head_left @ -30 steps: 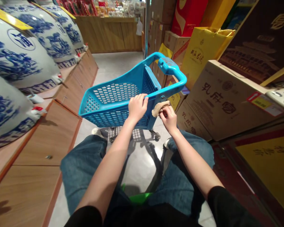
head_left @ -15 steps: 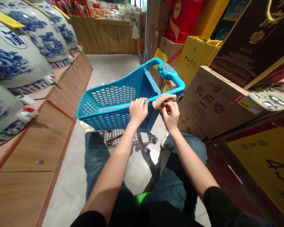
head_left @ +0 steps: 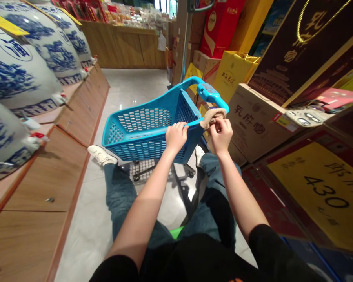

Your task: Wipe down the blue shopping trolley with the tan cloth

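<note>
A blue plastic shopping cart [head_left: 138,147] stands sideways between my legs, its handle end [head_left: 210,94] to the right. My left hand [head_left: 175,137] is closed over the near top rim of its basket. In my right hand [head_left: 222,135] is a tan cloth [head_left: 213,116], pinched by the fingers and wrapped over the rim near the base of the handle. Part of the cloth is hidden behind my fingers. Below the basket, the cart's wheels and lower rack [head_left: 148,170] show over the floor.
Large blue-and-white porcelain jars [head_left: 23,70] line a wooden cabinet [head_left: 38,188] on the left. Cardboard boxes [head_left: 241,121] and gift bags [head_left: 232,74] are stacked on the right, close to my right arm. A yellow price sign [head_left: 323,196] sits lower right. Further off stands a wooden counter [head_left: 120,47] with packaged goods.
My right hand and the cloth have slid right along the rim towards the handle. My left hand and the cart appear slightly further right, and the view has shifted a little.
</note>
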`<state>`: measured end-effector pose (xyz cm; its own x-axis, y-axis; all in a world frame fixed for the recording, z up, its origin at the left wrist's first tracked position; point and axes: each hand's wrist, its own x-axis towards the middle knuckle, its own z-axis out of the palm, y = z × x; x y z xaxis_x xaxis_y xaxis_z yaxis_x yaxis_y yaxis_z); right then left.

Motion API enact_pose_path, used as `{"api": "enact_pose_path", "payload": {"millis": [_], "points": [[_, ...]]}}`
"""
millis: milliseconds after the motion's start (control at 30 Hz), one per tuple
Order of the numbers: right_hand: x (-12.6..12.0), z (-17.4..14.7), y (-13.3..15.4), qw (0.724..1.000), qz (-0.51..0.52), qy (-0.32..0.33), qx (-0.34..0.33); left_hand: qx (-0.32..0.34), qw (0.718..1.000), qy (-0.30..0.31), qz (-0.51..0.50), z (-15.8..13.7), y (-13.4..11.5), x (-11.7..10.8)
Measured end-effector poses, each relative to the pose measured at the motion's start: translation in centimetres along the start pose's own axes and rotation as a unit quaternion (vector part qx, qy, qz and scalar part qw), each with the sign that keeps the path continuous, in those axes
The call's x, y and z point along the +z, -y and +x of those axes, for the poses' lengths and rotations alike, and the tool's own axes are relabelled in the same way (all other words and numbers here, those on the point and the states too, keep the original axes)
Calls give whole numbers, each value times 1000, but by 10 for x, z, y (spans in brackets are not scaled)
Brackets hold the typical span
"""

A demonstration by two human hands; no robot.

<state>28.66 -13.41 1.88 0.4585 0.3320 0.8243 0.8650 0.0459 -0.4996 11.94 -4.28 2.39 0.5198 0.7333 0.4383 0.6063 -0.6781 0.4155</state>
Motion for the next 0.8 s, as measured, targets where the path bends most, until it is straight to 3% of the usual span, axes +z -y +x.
{"api": "enact_pose_path", "payload": {"millis": [133,300,400,533,700,800], "points": [[-5,5,2,997,-72,-22,11,-5,1000,12,-6,-7,-11,-3],[-7,-17,26,968,-170,127,-132,-13,998,52,20,-19,-25,-13],[-18,-11,24,962,-195,118,-149,-13,997,69,11,-28,-32,-20],[-23,-6,25,975,-181,62,-116,-18,997,68,-8,-39,-42,-25],[-20,-28,49,959,-140,178,-170,-34,995,88,19,-52,-49,-29],[-34,-27,44,951,-130,191,-205,-27,996,87,24,-64,-51,-31]]}}
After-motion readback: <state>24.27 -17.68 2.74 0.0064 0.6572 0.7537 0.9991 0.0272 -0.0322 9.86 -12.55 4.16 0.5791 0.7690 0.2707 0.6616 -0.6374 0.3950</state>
